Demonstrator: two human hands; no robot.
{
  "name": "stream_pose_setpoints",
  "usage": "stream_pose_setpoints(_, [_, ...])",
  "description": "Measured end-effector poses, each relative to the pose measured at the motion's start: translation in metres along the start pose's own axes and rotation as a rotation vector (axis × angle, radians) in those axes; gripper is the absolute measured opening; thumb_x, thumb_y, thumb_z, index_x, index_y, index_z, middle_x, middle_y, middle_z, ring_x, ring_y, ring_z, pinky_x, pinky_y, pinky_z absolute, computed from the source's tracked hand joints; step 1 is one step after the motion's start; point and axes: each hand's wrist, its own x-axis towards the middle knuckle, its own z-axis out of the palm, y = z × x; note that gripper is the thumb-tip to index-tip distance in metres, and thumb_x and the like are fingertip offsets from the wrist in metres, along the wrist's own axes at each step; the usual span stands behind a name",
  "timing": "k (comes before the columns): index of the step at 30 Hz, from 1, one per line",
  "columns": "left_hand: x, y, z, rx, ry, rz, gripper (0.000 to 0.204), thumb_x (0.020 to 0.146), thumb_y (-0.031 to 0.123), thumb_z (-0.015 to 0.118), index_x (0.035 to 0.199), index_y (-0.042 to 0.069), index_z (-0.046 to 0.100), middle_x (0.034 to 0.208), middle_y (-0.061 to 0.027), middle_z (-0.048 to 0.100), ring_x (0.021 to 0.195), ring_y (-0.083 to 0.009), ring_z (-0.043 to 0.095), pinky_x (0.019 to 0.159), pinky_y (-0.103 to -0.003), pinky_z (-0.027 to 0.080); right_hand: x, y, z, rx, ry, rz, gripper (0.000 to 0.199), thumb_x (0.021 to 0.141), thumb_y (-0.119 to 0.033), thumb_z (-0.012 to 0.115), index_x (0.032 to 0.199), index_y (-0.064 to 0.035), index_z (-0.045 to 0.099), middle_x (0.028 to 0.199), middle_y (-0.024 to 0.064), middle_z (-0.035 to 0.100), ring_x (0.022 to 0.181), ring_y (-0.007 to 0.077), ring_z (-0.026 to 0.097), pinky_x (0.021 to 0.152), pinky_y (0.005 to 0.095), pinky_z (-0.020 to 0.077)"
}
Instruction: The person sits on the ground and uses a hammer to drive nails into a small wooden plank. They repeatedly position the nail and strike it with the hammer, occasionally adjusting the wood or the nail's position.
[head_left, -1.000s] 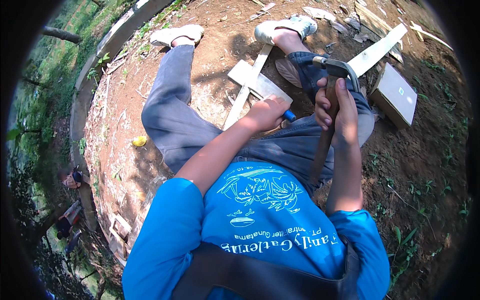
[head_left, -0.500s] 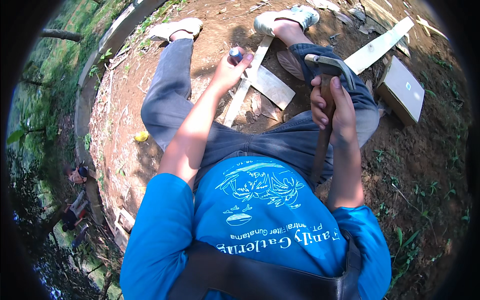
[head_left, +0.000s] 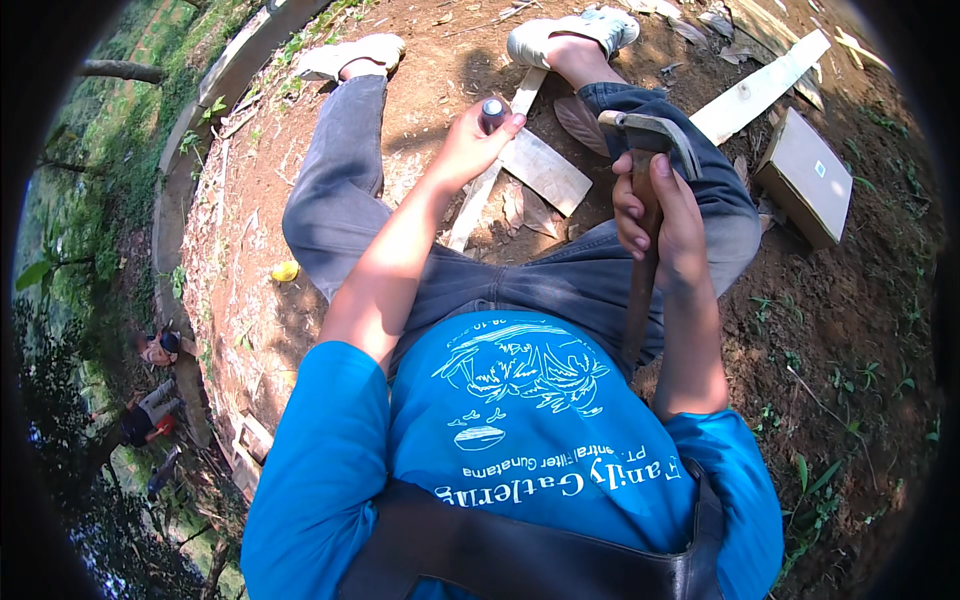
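Between my spread legs, my left hand (head_left: 468, 148) is closed round a short dark cylindrical handle (head_left: 491, 122) with a pale round end facing up. Its lower part is hidden by the fingers, so I cannot tell the tool's kind. Under that hand lie a long narrow wooden slat (head_left: 470, 212) and a wider short board (head_left: 546, 172) that meets it at an angle. My right hand (head_left: 665, 215) grips a claw hammer (head_left: 650, 130) by its wooden handle, high up near the metal head. The hammer is raised over my right thigh, apart from the wood.
To the right are a light plank (head_left: 762, 90) and a pale box (head_left: 808, 178) on the bare soil. Dry leaves (head_left: 530, 212) lie by the boards. A yellow object (head_left: 285, 271) is at the left, and people (head_left: 155, 410) are beyond a low concrete edge (head_left: 165, 215).
My left hand and the handle have shifted slightly right, and the handle's end is turned more upward. The hammer has moved a little left.
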Motion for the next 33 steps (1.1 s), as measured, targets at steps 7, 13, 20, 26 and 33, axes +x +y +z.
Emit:
stream_pose_setpoints(7, [-0.003,-0.008,0.000,0.039,-0.014,0.013,0.031,0.094,0.034,0.069,0.084,0.008,0.054,0.074,0.0061,0.047,0.070,-0.0067,0.043,0.064,-0.026,0.039,0.003,0.006,0.003,0.003,-0.014,0.038,0.049,0.103,-0.050,0.047,0.113,-0.0023,0.053,0.069,-0.0030,0.043,0.047,0.0030,0.038,0.041,0.0195,0.0313])
stream_pose_setpoints(13, [-0.001,-0.008,0.003,0.094,-0.101,-0.009,0.036,0.094,0.040,0.068,0.089,0.006,0.055,0.075,0.0004,0.050,0.073,-0.0107,0.046,0.069,-0.030,0.042,0.023,0.010,0.009,-0.410,-0.089,0.027,0.046,0.103,-0.047,0.049,0.108,-0.0018,0.058,0.066,-0.0053,0.044,0.048,0.0028,0.040,0.043,0.0202,0.0324])
stream_pose_setpoints(20, [-0.004,0.001,0.011,0.171,-0.055,-0.022,0.032,0.094,0.036,0.069,0.088,0.008,0.054,0.076,0.0032,0.049,0.072,-0.0092,0.044,0.067,-0.028,0.041,0.010,-0.078,0.051,-0.392,-0.189,-0.606,0.046,0.106,-0.040,0.044,0.125,0.0011,0.051,0.072,-0.0012,0.044,0.048,0.0021,0.036,0.041,0.0185,0.0283])
stream_pose_setpoints(26, [0.000,-0.006,0.011,0.121,-0.092,0.008,0.035,0.094,0.029,0.066,0.116,0.004,0.058,0.098,-0.0099,0.065,0.092,-0.0175,0.060,0.084,-0.034,0.048,0.058,0.014,0.032,-0.959,-0.101,-0.126,0.032,0.102,-0.031,0.053,0.097,0.0001,0.058,0.074,-0.0021,0.053,0.064,0.0067,0.042,0.057,0.0261,0.0378])
stream_pose_setpoints(33, [-0.010,0.004,0.005,0.182,-0.133,0.060,0.042,0.094,0.039,0.063,0.113,0.003,0.059,0.104,-0.0195,0.066,0.098,-0.0336,0.064,0.084,-0.044,0.050,0.005,-0.052,0.078,-0.222,0.007,-0.447,0.043,0.107,-0.044,0.039,0.094,-0.0040,0.048,0.071,0.0000,0.040,0.046,0.0056,0.038,0.039,0.0191,0.0292])
